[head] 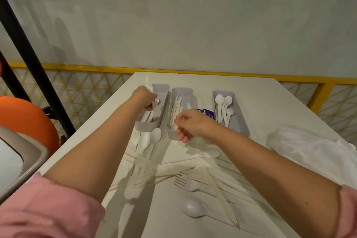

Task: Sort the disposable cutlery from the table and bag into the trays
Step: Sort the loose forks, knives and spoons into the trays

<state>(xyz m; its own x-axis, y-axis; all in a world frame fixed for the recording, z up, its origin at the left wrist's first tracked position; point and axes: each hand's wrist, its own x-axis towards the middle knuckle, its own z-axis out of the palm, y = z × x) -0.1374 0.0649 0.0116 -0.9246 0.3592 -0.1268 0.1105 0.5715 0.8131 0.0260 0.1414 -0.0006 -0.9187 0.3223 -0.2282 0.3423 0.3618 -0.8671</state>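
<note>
Head view | purple label (pixel 205 112), "C" read, part hidden by right hand (pixel 190 124), loosely curled, empty | forks (pixel 149 83) gripped by left hand (pixel 146 98) | bag (pixel 309 149) at 3 o'clock

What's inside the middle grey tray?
Cream plastic knives lie lengthwise in the middle tray. The right hand hovers over its near end, hiding whatever lies there.

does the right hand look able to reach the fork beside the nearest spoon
Probably yes: the fork lies uncovered on the table below that forearm, though the right hand may be pinching something over the middle tray.
</note>
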